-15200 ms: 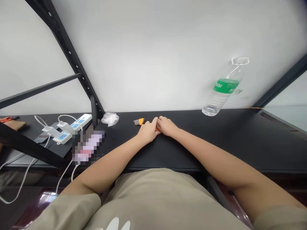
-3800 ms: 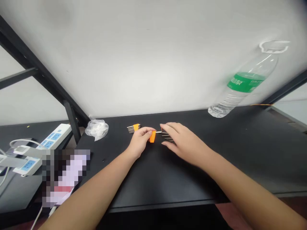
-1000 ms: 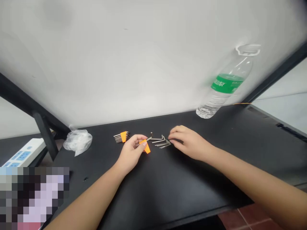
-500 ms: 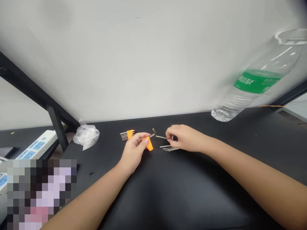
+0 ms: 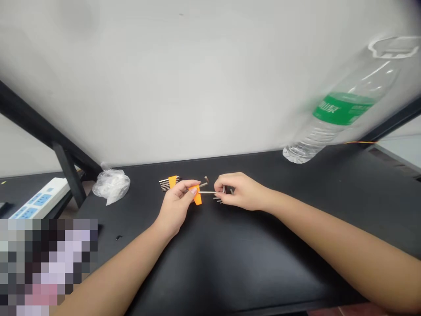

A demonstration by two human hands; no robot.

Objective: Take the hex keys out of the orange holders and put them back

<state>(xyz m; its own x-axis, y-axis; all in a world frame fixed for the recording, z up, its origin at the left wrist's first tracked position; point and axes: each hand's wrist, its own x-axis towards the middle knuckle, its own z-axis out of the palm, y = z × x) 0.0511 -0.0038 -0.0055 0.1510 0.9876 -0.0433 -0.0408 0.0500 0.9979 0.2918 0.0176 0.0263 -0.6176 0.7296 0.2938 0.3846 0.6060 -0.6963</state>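
Between the thumb and fingers of my left hand [image 5: 177,199] is an orange hex key holder [image 5: 197,197], with one thick hex key [image 5: 204,184] sticking out of it, its bent end up. My right hand [image 5: 238,189] pinches a thinner hex key [image 5: 208,192] near its bend. The tip of that key meets the right side of the holder; whether it is inside a hole I cannot tell. Several loose hex keys [image 5: 217,199] lie on the table, partly hidden under my right hand. Behind my left hand rests a second orange holder [image 5: 173,181] filled with several hex keys.
A clear plastic bag [image 5: 112,184] lies at the left of the black table [image 5: 210,254]. At the back right stands a large plastic bottle [image 5: 344,108] with a green label. A white power strip [image 5: 41,199] is beyond the left edge, past a black metal frame [image 5: 69,171].
My right hand has moved left with the thin hex key, bringing its tip from a short gap away up to the orange holder. The whole view has shifted slightly.
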